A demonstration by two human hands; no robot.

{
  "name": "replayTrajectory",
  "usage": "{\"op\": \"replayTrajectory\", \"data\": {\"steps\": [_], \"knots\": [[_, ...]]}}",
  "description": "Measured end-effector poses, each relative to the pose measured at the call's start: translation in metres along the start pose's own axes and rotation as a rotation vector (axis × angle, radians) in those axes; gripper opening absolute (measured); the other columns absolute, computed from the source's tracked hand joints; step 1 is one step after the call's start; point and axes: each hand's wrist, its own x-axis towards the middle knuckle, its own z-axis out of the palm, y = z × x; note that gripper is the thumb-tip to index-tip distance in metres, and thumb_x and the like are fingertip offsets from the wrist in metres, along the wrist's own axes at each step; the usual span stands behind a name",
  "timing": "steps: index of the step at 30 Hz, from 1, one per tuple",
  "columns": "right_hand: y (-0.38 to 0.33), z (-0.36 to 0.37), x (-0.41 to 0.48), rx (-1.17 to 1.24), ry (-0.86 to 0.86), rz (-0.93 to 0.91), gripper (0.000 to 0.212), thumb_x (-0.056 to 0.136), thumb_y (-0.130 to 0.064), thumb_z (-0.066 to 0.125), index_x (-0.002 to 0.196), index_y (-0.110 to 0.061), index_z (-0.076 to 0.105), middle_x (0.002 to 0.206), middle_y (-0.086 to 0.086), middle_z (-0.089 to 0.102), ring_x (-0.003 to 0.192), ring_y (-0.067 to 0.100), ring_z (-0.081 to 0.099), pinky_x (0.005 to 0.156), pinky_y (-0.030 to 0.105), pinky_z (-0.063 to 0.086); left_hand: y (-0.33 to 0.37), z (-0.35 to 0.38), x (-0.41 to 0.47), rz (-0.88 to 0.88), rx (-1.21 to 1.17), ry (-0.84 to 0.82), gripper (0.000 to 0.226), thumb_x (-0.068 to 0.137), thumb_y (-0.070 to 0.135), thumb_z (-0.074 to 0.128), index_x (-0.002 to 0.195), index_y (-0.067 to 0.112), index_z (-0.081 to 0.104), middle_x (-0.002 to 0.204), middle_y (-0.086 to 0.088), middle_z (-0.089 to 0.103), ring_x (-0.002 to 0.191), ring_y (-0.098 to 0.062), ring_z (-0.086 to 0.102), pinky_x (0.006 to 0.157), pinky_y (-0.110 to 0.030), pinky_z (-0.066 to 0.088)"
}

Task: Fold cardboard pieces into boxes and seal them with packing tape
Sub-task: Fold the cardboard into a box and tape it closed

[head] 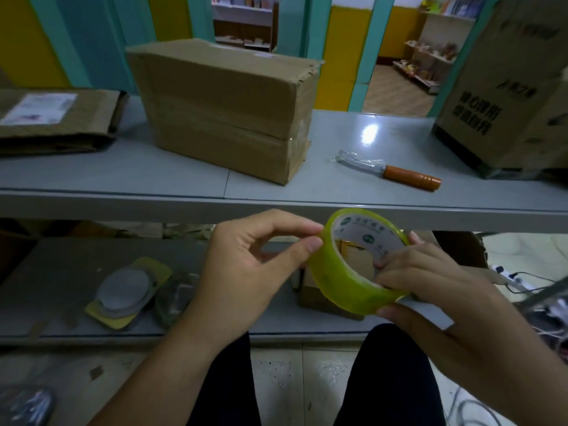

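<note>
Right hand [436,287] grips the tape [338,281]; left hand [246,265] pinches its rim (probably the loose end, unclear). Nail may tear a sliver, splitting the strip.

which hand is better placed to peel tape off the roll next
Left, probably. The left hand has thumb and forefinger pinched at the outer face of the tape roll, while the right hand grips the roll through its core, steadying it.

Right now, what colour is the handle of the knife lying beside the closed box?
Orange-brown; the knife handle shows best in the head view.
</note>
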Motion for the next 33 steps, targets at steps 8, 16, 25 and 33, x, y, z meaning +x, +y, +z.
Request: {"op": "replayTrajectory", "data": {"steps": [8, 16, 25, 33], "knots": [[-0.01, 0.01, 0.005, 0.022, -0.028, -0.024, 0.016, 0.095, -0.043, 0.06, 0.11, -0.042, 0.061, 0.112, -0.024, 0.062, 0.114, 0.002, 0.062, 0.115, 0.036, 0.037, 0.01, -0.026, -0.005, -0.004, 0.133, -0.075, 0.022, 0.095, 0.004, 0.073, 0.111, 0.018, 0.076, 0.101, -0.002, 0.077, 0.096, -0.023, 0.076, 0.083, -0.034, 0.063], [-0.008, 0.027, 0.004, -0.004, -0.029, 0.03, 0.015, 0.095, -0.048, 0.058, 0.106, -0.039, 0.063, 0.104, -0.021, 0.063, 0.108, 0.007, 0.06, 0.105, 0.03, 0.041, 0.014, -0.033, 0.003, -0.154, 0.153, -0.202, 0.024, 0.095, -0.001, 0.071, 0.103, 0.021, 0.077, 0.098, 0.0, 0.077, 0.092, -0.019, 0.076, 0.081, -0.023, 0.059], [0.02, 0.036, 0.003, 0.042, 0.083, 0.116, 0.017, 0.094, -0.048, 0.061, 0.102, -0.034, 0.062, 0.101, -0.025, 0.059, 0.098, 0.008, 0.059, 0.081, 0.019, 0.042, 0.016, -0.031, 0.006, -0.193, 0.088, -0.309, 0.024, 0.095, -0.004, 0.068, 0.107, 0.016, 0.075, 0.092, -0.007, 0.073, 0.084, -0.019, 0.072, 0.079, -0.023, 0.058], [0.011, 0.046, 0.011, 0.297, 0.15, 0.221, 0.026, 0.093, -0.043, 0.063, 0.097, -0.018, 0.068, 0.089, -0.003, 0.064, 0.081, 0.018, 0.062, 0.07, 0.025, 0.046, 0.018, -0.038, 0.019, -0.131, 0.147, -0.127, 0.052, 0.082, -0.003, 0.082, 0.124, 0.022, 0.066, 0.117, -0.003, 0.071, 0.104, -0.021, 0.075, 0.088, -0.031, 0.061]]}}
